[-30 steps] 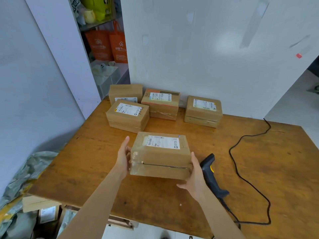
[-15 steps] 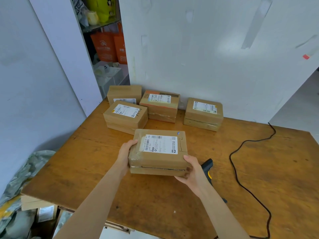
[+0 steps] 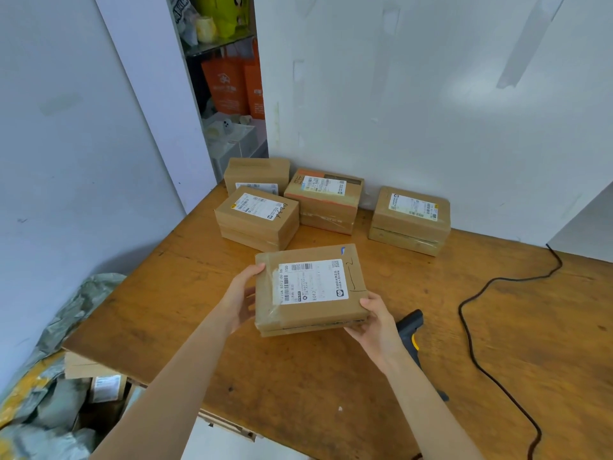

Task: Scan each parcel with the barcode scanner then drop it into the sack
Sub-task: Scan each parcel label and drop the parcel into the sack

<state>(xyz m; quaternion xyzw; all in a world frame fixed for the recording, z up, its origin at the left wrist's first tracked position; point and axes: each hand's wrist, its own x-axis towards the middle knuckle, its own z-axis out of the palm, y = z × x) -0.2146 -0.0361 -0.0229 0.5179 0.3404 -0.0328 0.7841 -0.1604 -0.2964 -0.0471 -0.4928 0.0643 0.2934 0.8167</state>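
Observation:
I hold a brown cardboard parcel (image 3: 308,290) above the wooden table (image 3: 331,376), tilted so its white shipping label faces me. My left hand (image 3: 239,295) grips its left edge and my right hand (image 3: 378,323) grips its near right corner. The black and yellow barcode scanner (image 3: 410,330) lies on the table just right of my right hand, partly hidden by my wrist. The grey-green sack (image 3: 49,386) sits on the floor at the lower left, below the table's edge, with parcels showing in it.
Several more labelled parcels stand at the back of the table by the white wall: one (image 3: 257,216), one (image 3: 325,199), one (image 3: 410,219), another (image 3: 256,174) behind. The scanner's black cable (image 3: 471,330) snakes across the right side. Shelves with orange bags (image 3: 232,84) lie beyond.
Both hands have lifted the parcel off the table and tipped its labelled top towards me. The scanner has stayed where it was.

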